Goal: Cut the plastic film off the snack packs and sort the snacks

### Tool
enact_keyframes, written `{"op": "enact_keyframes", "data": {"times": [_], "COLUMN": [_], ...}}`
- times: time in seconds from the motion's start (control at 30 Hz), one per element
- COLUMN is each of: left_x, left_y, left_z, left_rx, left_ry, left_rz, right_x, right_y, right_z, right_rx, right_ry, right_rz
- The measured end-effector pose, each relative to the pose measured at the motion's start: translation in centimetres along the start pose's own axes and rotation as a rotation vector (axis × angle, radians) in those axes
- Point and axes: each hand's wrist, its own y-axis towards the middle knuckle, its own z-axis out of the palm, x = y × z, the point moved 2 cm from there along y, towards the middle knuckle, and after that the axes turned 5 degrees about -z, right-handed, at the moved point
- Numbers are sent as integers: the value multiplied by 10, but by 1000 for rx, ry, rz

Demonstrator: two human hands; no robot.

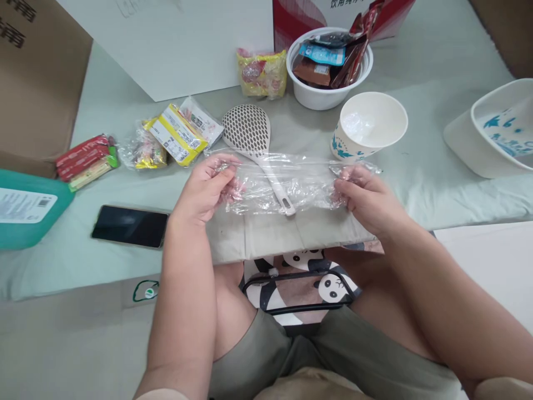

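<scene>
Between my two hands a clear plastic bag (pixel 308 186) is stretched out sideways over the front of the bed-like surface. My left hand (pixel 212 186) pinches its left end, and my right hand (pixel 362 194) grips the right end. Seen through the film is the handle of a pale slotted skimmer (pixel 249 130), whose perforated head lies just beyond the bag. Behind my right hand stands a white paper cup (pixel 339 145) with blue leaf patterns and crumpled clear plastic inside.
At the back, a white bowl (pixel 308 97) holds several packets beside a yellow snack packet (pixel 262 75). More packets (pixel 177 133) lie left, near a phone (pixel 130 226) and a green container (pixel 29 216). A white patterned bin (pixel 466 139) stands right. Cardboard boxes (pixel 41 72) border the left.
</scene>
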Motion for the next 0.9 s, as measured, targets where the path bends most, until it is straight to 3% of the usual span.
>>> {"op": "enact_keyframes", "data": {"times": [0.13, 0.33, 0.73, 0.9], "left_x": [0, -5, -2, 0], "left_y": [0, -2, 5, 4], "left_z": [-1, 0, -2, -1], "left_rx": [51, 30, -4, 3], "left_ry": [-57, -159, -200, -154], "left_rz": [29, 111, 80, 208], "right_x": [0, 4, 9, 10], "right_y": [0, 2, 1, 1], "right_z": [2, 0, 3, 3], "right_rx": [-19, -60, -135, -48], "right_ry": [69, 146, 213, 184], "right_rz": [26, -57, -141, -154]}}
